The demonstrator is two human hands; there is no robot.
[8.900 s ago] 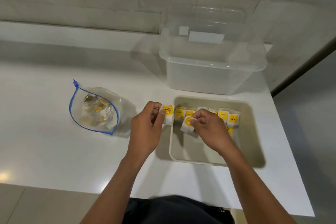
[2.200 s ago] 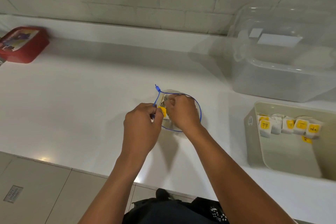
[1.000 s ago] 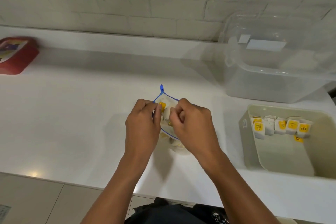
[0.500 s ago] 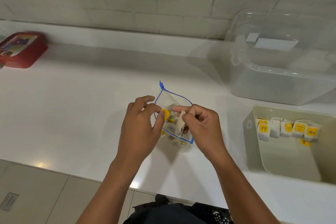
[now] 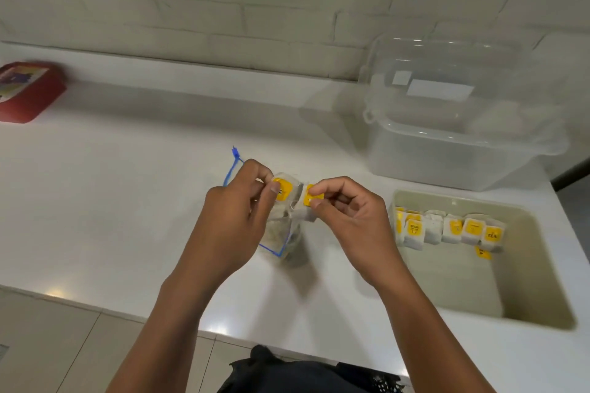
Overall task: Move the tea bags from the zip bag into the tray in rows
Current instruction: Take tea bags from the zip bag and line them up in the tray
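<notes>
Tea bags: 2 are pinched by their yellow tags, 1 in the left hand (image 5: pixel 236 217), 1 in the right hand (image 5: pixel 348 217), above the zip bag (image 5: pixel 277 233); light, soft, easily torn

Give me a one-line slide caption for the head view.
Left hand and right hand each pinch a tea bag above the zip bag; one row fills the tray.

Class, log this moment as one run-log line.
left hand: pinches tea bag | right hand: pinches second tea bag | zip bag: open | tray: one row
</notes>
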